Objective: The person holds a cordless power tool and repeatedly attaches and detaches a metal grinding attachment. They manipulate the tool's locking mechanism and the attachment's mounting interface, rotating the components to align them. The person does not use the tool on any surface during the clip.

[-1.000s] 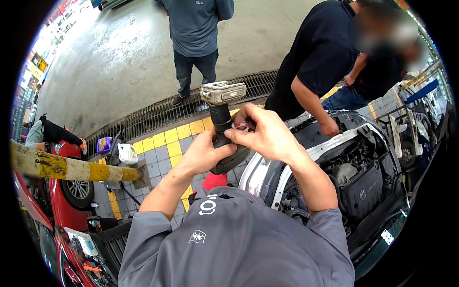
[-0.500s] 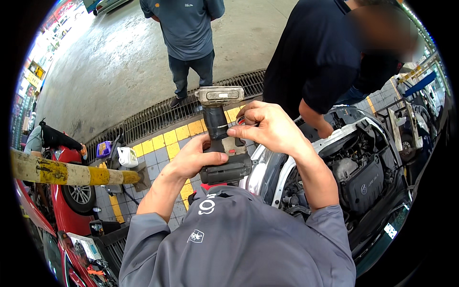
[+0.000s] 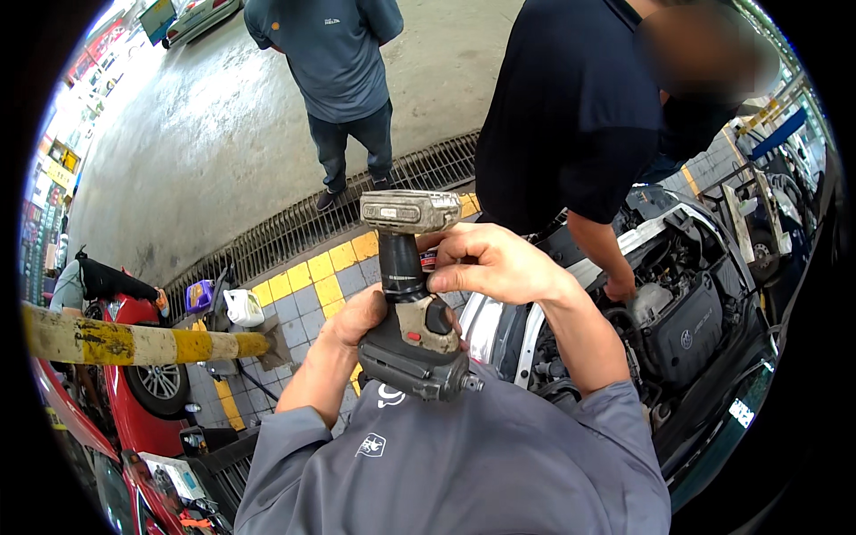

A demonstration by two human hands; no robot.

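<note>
A worn cordless impact wrench [image 3: 406, 343] is upended before my chest, its grey battery uppermost and its square drive pointing to the lower right. My left hand [image 3: 357, 319] is closed round the tool from the left; most of its fingers are hidden behind the housing. Black tape is wrapped round the handle just under the battery. My right hand [image 3: 508, 263] holds a small roll of tape [image 3: 428, 259] close to the handle, its thumb beside the wrapped part. Only a little of the roll shows, dark with a reddish centre.
To the right, a car's open engine bay [image 3: 682, 343] has another person's hand [image 3: 619, 283] reaching in. Someone in grey [image 3: 330, 62] stands beyond the floor grate [image 3: 267, 251]. At left are a striped yellow-and-white post [image 3: 152, 345], a red car [image 3: 134, 415] and a white jug [image 3: 242, 307].
The impact wrench has tipped and turned, bringing its drive end into view. My right hand has shifted slightly down with the roll. The other person's hand has moved farther over the engine bay.
</note>
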